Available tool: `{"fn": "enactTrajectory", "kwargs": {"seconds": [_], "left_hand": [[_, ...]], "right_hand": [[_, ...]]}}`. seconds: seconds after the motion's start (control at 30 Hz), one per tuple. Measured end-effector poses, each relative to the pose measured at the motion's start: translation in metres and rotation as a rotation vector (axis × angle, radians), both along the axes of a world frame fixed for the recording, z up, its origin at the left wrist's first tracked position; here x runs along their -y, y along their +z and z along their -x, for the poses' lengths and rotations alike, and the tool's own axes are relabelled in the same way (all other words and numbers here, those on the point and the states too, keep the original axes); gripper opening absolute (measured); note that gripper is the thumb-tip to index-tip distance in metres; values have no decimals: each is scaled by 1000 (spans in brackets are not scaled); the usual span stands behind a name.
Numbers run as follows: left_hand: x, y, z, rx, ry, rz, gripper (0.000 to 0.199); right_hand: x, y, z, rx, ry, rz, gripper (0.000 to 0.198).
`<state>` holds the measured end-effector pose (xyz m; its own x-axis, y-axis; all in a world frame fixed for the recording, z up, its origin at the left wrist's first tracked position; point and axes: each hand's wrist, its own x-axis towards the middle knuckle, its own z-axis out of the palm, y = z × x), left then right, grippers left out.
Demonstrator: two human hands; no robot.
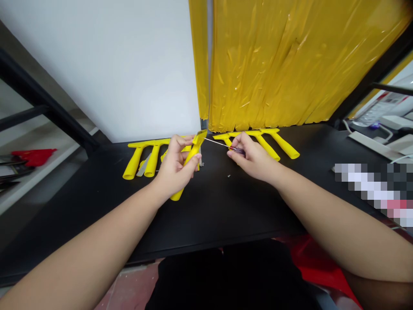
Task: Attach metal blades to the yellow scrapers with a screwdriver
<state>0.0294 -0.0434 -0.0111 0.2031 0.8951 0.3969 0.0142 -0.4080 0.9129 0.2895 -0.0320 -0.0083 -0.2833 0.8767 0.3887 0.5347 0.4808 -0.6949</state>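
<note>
My left hand [179, 163] is closed round a yellow plastic scraper [192, 154], its head tilted up and its hollow handle end pointing down toward me. Between the thumb and fingers of my right hand [250, 155] is a screwdriver [237, 150] with a dark red handle. Its thin shaft points left, and the tip is at the scraper's head; whether it sits in a screw I cannot tell. A small screw [229, 175] lies on the black table below my hands. More small screws [202, 164] are beside my left fingers.
Several yellow scrapers [151, 159] lie left of my hands, with a grey blade [144, 165] among them. More yellow scrapers [285, 145] lie to the right. Behind the black table [226, 215] stand a white panel [129, 64] and a yellow plastic sheet [274, 64].
</note>
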Motion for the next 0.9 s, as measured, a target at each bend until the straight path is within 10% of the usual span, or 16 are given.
{"fn": "enactTrajectory", "kwargs": {"seconds": [0.23,0.47,0.73,0.9], "left_hand": [[-5,-6,2,-45,-70,-213,36],[-10,-7,3,-85,-81,-474,32],[-5,-5,5,-91,-77,-236,35],[0,-2,4,-54,-83,-214,37]], "right_hand": [[-5,9,-3,-60,19,33,41],[3,10,5,-486,301,678,50],[10,14,7,89,48,-221,33],[13,17,7,-118,134,76,45]]}}
